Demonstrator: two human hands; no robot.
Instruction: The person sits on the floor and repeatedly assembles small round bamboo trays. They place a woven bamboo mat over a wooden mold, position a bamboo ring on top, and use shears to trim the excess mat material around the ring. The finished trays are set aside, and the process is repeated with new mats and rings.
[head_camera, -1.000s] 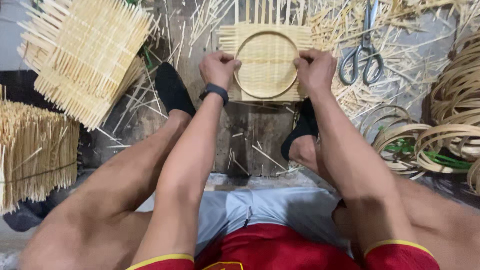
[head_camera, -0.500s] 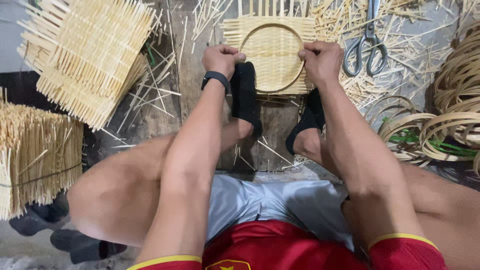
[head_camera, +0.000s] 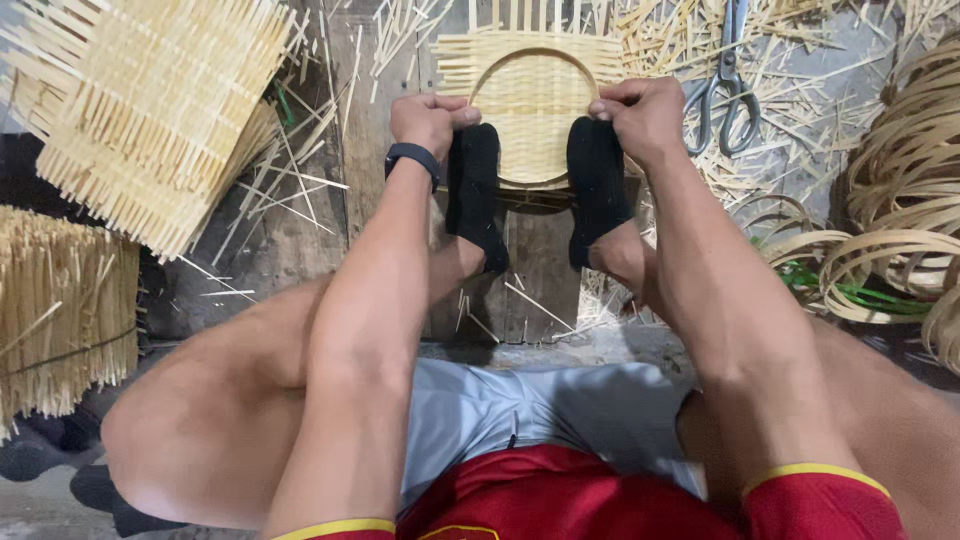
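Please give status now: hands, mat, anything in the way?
Left hand and right hand grip woven mat. Both feet pin its near edge. Scissors lie clear.

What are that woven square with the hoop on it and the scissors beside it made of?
The woven mat looks like thin split bamboo: pale yellow, matte flat strips interlaced, loose ends sticking out. The hoop seems to be a bent strip of the same material. The scissors look like bare metal, grey and dull, possibly steel.
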